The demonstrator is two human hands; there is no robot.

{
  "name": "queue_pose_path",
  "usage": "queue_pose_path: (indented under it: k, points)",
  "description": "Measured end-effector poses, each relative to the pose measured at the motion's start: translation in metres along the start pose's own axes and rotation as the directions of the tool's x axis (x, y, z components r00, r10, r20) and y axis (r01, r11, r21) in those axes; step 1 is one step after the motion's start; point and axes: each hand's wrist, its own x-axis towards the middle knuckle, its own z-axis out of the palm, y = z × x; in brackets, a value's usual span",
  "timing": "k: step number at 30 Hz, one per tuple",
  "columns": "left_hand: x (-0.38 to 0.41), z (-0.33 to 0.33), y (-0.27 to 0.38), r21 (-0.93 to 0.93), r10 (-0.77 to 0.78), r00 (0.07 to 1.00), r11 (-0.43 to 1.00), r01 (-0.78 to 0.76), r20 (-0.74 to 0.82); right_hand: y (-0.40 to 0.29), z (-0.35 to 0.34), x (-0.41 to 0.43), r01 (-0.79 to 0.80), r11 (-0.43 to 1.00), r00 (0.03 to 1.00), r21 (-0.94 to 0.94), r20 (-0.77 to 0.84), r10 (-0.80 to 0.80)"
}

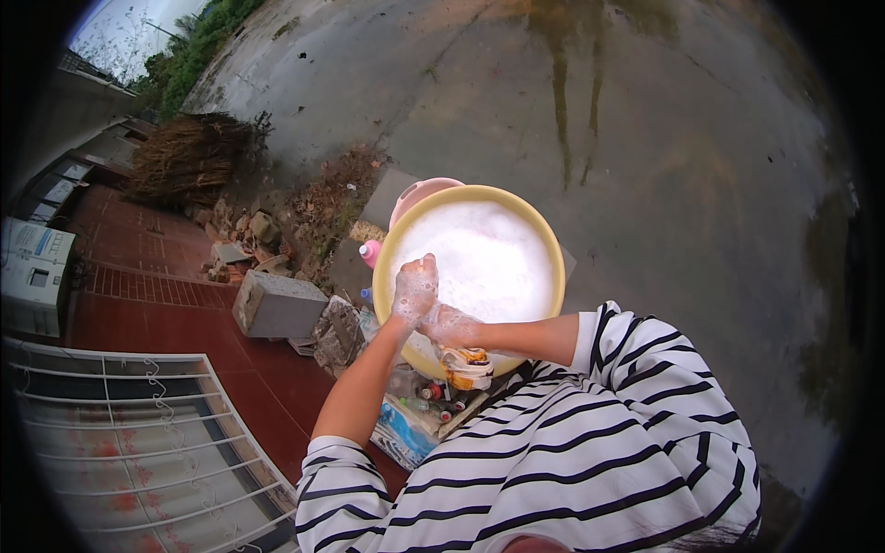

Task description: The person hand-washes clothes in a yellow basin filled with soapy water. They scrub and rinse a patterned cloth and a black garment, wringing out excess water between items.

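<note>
A yellow plastic basin (559, 259) full of white suds (484, 256) stands before me. My left hand (415, 287), wet with foam, is over the basin's near left part, its fingers curled; whether it grips anything cannot be made out. Against its wrist side lies my right hand (449, 325), foamy too, its fingers mostly hidden. Just below the right hand, a white fabric item with orange and dark patterning (467, 368) hangs over the basin's near rim. Whether the right hand holds it is unclear. A pink basin (420, 195) shows partly behind the yellow one.
A pink bottle with a white cap (370, 252) stands left of the basin. Bottles (432, 391) and a blue-and-white package (404, 434) lie below it. Farther left are a concrete block (280, 304), rubble (263, 228), a brushwood pile (190, 159) and a white metal window grille (131, 428).
</note>
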Motion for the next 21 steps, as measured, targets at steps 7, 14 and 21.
queue_pose_path:
  k: [7, 14, 21]
  points:
    - [-0.017, -0.007, 0.058, -0.260, -0.280, 0.959, 0.930, 0.261, -0.042, 0.035, -0.009, 0.010, -0.021, 1.000, 0.997, 0.012, 0.073, 0.020]
    - [-0.046, -0.016, 0.088, -0.606, -0.261, 0.936, 0.793, 0.068, -0.236, -0.040, -0.087, -0.025, 0.062, 0.484, 0.960, 0.873, -0.185, 0.210]
    - [-0.078, -0.051, 0.062, -0.662, -0.071, 0.944, 0.730, -0.171, -0.323, -0.075, -0.130, -0.031, 0.316, 0.517, 0.854, 0.795, -0.476, 0.209]
